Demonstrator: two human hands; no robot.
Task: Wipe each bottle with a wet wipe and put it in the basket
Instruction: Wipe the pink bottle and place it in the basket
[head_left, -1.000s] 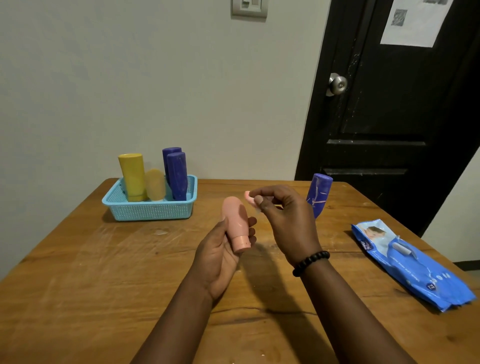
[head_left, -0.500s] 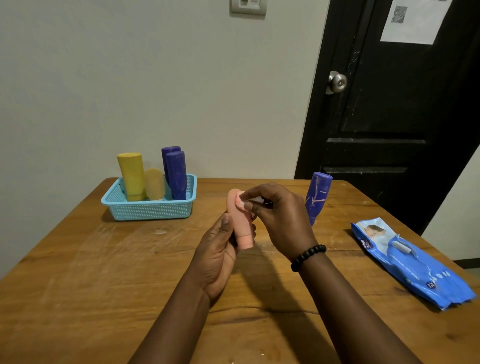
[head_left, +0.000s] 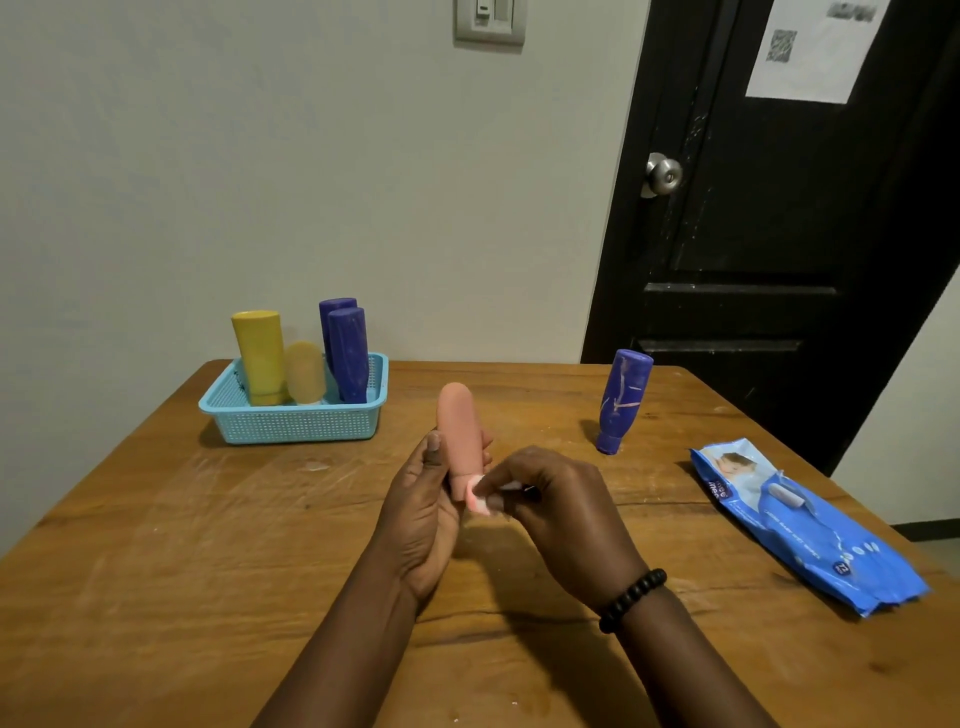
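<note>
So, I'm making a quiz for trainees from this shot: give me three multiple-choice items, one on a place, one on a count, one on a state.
1. Where is the blue wipes pack?
A. in the basket
B. on the table at the right
C. on the floor

2. How many bottles stand in the basket?
A. two
B. four
C. six

3. What does the left hand do?
A. lies flat on the table
B. grips the pink bottle
C. holds the door knob

Key:
1 B, the pack lies on the wood near the right edge.
2 B, two yellow and two purple.
3 B, its fingers wrap the bottle while the right hand holds a wipe to its lower end.
</note>
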